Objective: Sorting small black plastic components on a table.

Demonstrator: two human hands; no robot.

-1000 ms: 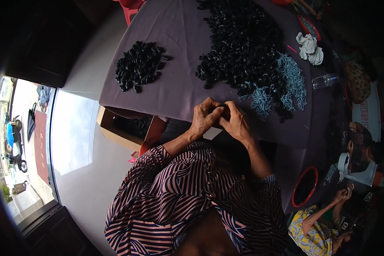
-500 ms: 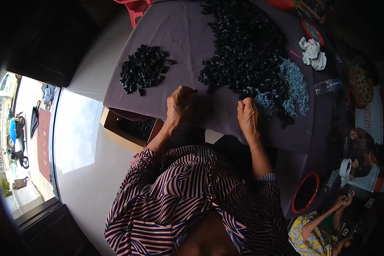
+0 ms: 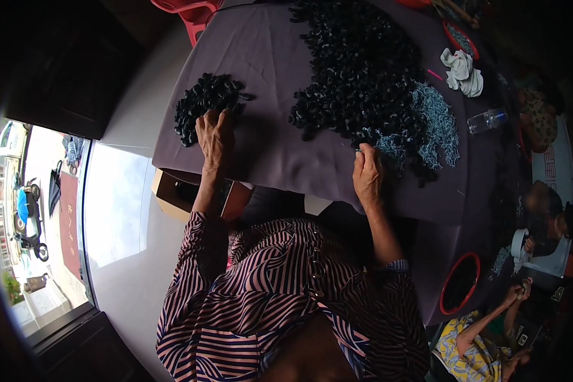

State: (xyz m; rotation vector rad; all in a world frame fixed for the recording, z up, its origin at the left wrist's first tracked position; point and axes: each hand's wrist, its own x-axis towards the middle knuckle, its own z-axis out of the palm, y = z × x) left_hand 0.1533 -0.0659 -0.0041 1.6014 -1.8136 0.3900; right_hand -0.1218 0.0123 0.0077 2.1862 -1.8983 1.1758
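A small pile of short, ridged black pieces [image 3: 200, 95] lies on the left of the cloth-covered table. My left hand [image 3: 215, 137] is at the near edge of that pile, its fingers apart and bent down toward the pieces. Whatever lies beneath those fingertips is hidden. A much larger heap of the same black pieces [image 3: 356, 63] spreads across the middle and far side. Small pale-blue bits [image 3: 436, 121] lie along its right edge. Just in front of that heap, my right hand [image 3: 368, 175] is closed in a pinch; what it holds is too small to make out.
A grey-purple cloth [image 3: 267, 149] covers the table. White crumpled cloth [image 3: 463, 73], a clear bottle [image 3: 487, 121] and a pink stick [image 3: 434, 74] lie on the right. Below the table's left edge stands a cardboard box [image 3: 172, 197]. Another person's hands [image 3: 519, 293] work at lower right, near a red-rimmed basin [image 3: 459, 283].
My left hand has moved left and away from me, from the table's near edge to the small black pile, its fingers opening. My right hand has stayed nearly in place.
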